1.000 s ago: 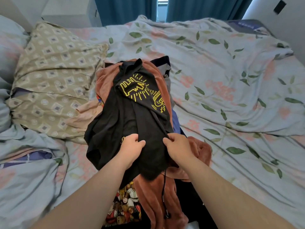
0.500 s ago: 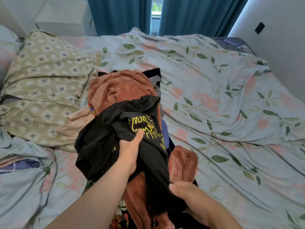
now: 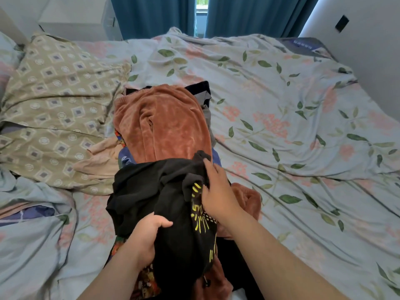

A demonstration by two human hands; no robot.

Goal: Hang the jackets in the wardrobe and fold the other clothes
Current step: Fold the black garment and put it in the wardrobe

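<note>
Black cloth garment with a yellow line print lies bunched in the lower centre of the frame, on top of a heap of clothes on the bed. The left hand grips its lower left part, with the fingers curled into the fabric and the thumb lying across the top. The right hand holds the garment's upper right edge, its fingers hooked into a fold beside the yellow print. Both forearms come up from the bottom edge.

Under it, and reaching up toward the middle of the frame, stretches a rust-brown velvety garment. Another lump of the same cloth shows just right of the right wrist. A multicoloured cartoon-print garment peeks out beside the left forearm at the bottom. A blue piece of clothing and a pale peach cloth lie at the left side of the heap. A dark navy garment shows at the heap's top end.

All of it rests on a pale blue duvet with green leaves and pink flowers, which fills the right half. A beige pillow with a diamond pattern sits at the left. Teal curtains hang along the top edge, and a white cabinet stands in the upper left corner.
</note>
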